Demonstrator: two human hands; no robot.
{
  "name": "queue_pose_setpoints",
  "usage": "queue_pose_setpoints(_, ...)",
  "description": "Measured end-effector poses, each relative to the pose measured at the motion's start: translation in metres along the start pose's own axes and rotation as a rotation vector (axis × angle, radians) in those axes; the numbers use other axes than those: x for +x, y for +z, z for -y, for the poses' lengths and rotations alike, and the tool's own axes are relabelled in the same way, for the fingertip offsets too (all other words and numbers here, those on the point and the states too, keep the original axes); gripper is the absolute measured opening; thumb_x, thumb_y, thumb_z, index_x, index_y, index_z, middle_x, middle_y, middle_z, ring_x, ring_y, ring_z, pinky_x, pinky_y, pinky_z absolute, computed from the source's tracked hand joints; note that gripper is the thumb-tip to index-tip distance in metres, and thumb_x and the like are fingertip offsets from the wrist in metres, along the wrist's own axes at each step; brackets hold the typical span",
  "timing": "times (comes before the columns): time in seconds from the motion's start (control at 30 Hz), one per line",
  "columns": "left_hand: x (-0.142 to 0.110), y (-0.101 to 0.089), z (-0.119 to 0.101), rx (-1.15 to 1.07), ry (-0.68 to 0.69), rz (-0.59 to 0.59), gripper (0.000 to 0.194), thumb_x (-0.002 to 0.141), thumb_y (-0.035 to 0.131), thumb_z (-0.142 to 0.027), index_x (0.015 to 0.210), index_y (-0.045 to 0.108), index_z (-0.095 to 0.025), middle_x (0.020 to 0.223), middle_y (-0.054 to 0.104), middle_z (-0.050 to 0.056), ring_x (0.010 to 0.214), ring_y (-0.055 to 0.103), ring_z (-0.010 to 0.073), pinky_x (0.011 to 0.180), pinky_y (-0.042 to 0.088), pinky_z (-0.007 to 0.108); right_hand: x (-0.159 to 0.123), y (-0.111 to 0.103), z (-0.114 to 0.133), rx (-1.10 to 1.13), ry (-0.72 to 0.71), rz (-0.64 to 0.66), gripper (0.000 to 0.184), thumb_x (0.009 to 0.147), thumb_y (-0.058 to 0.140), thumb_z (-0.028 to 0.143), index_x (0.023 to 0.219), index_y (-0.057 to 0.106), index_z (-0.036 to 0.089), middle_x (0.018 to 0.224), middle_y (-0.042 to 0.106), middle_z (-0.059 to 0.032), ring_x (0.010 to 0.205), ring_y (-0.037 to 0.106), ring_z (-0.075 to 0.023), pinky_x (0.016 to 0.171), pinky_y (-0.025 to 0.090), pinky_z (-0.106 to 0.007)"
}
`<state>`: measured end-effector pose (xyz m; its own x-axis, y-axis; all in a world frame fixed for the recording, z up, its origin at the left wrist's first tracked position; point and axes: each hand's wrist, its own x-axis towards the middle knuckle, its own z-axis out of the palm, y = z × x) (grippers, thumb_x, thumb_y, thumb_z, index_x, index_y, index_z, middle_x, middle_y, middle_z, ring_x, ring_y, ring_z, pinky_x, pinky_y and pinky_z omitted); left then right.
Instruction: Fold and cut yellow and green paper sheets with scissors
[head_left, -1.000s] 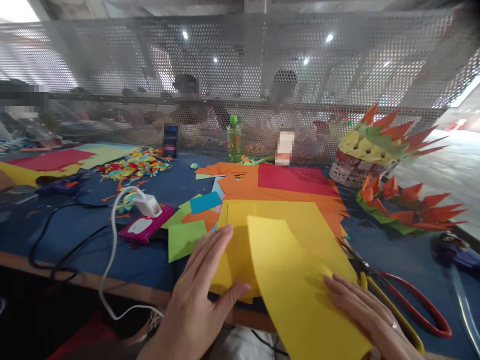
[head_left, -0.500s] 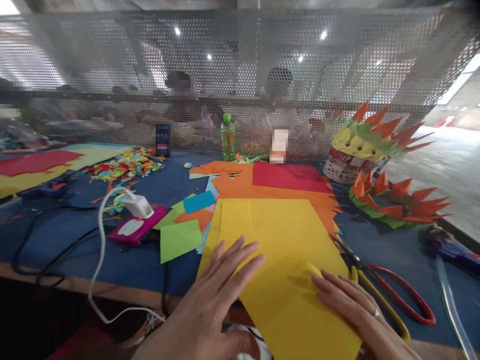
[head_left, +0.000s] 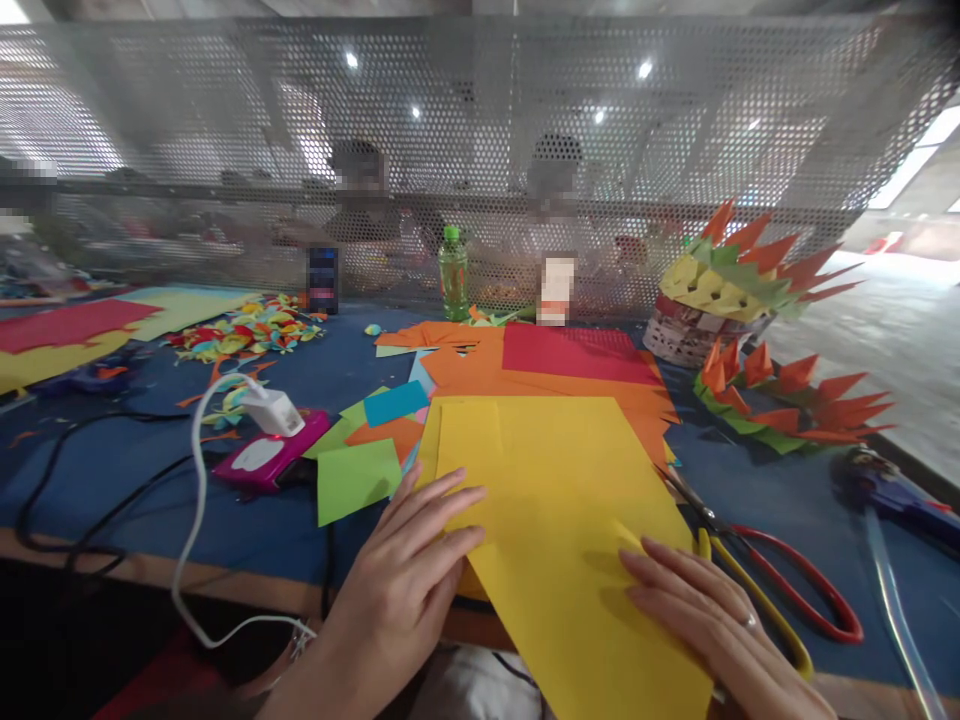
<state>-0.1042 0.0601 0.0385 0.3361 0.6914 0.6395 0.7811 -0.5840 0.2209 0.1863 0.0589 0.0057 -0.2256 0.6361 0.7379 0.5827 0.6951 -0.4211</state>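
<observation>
Left hand (head_left: 409, 575), fingers spread flat, presses the yellow paper (head_left: 555, 500) at lower centre of the frame. Right hand (head_left: 701, 610), open and palm down, rests on the paper's lower right edge, beside the scissors (head_left: 780, 585).

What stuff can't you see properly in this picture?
Head view:
- People behind the mesh screen: hazy through its holes.
- Scissors: blades partly under the yellow paper, one handle behind the right hand.
- Orange paper: mostly covered by yellow and red sheets.
- Glue gun: cut off at the right edge.
- Left hand: palm side hidden.
</observation>
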Motion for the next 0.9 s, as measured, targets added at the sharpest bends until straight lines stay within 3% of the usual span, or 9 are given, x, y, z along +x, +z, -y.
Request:
queue_pose_setpoints(0.13, -0.001, -0.006, -0.005, -0.034, 0.019, -0.055, 0.041, 0.086, 0.052, 0.010, 0.112, 0.065, -0.019, 0.126, 0.070, 0.008, 0.131, 0.056, 0.0202, 0.122, 0.032, 0.048, 0.001, -0.004, -0.008, -0.121, -0.064, 0.117, 0.033, 0.088, 0.058, 0.015, 0.117, 0.069, 0.026, 0.127, 0.072, -0.0076, 0.125, 0.059, -0.0331, 0.096, 0.051, -0.044)
queue_pose_setpoints(0.27, -0.002, -0.010, -0.009, -0.029, 0.020, -0.072, 0.038, 0.086, 0.054, 0.009, 0.109, 0.065, -0.019, 0.123, 0.071, 0.008, 0.128, 0.058, 0.0203, 0.120, 0.034, 0.047, 0.001, -0.002, -0.008, -0.237, -0.022, 0.087, 0.041, 0.094, 0.046, 0.014, 0.129, 0.063, 0.027, 0.131, 0.070, -0.0055, 0.125, 0.058, -0.0325, 0.100, 0.044, -0.049)
queue_pose_setpoints(0.4, -0.005, -0.009, -0.011, 0.003, 0.021, -0.064, 0.034, 0.085, 0.053, 0.008, 0.102, 0.064, -0.020, 0.119, 0.073, 0.007, 0.126, 0.060, 0.0195, 0.121, 0.033, 0.045, -0.004, -0.003, -0.012, -0.283, -0.085, 0.142, 0.051, 0.090, 0.055, 0.021, 0.141, 0.055, 0.023, 0.135, 0.066, -0.0088, 0.125, 0.057, -0.0358, 0.099, 0.042, -0.051)
queue_pose_setpoints(0.5, -0.008, -0.008, -0.013, 0.031, 0.025, -0.051, 0.032, 0.084, 0.055, 0.006, 0.099, 0.064, -0.021, 0.119, 0.074, 0.006, 0.125, 0.061, 0.0196, 0.122, 0.032, 0.045, -0.010, -0.007, -0.021, -0.288, -0.189, 0.195, 0.054, 0.086, 0.065, 0.025, 0.138, 0.057, 0.019, 0.133, 0.067, -0.0111, 0.124, 0.057, -0.0361, 0.097, 0.044, -0.049)
queue_pose_setpoints(0.63, -0.011, -0.008, -0.017, -0.014, 0.032, -0.037, 0.030, 0.083, 0.055, 0.005, 0.097, 0.063, -0.020, 0.114, 0.075, 0.006, 0.118, 0.066, 0.0198, 0.118, 0.040, 0.044, -0.016, -0.014, -0.033, -0.275, -0.249, 0.254, 0.038, 0.086, 0.066, 0.025, 0.123, 0.065, 0.022, 0.123, 0.073, -0.0068, 0.116, 0.064, -0.0316, 0.095, 0.046, -0.043)
queue_pose_setpoints(0.77, -0.013, -0.010, -0.019, -0.088, 0.040, -0.043, 0.030, 0.082, 0.055, 0.005, 0.096, 0.063, -0.020, 0.108, 0.076, 0.007, 0.110, 0.070, 0.0188, 0.112, 0.048, 0.038, -0.018, -0.014, -0.031, -0.248, -0.186, 0.260, 0.031, 0.091, 0.058, 0.021, 0.122, 0.065, 0.023, 0.118, 0.076, -0.0023, 0.106, 0.070, -0.0252, 0.091, 0.045, -0.037)
queue_pose_setpoints(0.9, -0.016, -0.011, -0.017, -0.132, 0.038, -0.026, 0.031, 0.081, 0.055, 0.005, 0.097, 0.063, -0.021, 0.104, 0.077, 0.005, 0.104, 0.072, 0.0174, 0.108, 0.051, 0.034, -0.020, -0.009, -0.022, -0.172, -0.044, 0.165, 0.025, 0.094, 0.057, 0.025, 0.118, 0.066, 0.026, 0.112, 0.078, -0.0024, 0.103, 0.071, -0.0269, 0.089, 0.043, -0.039)
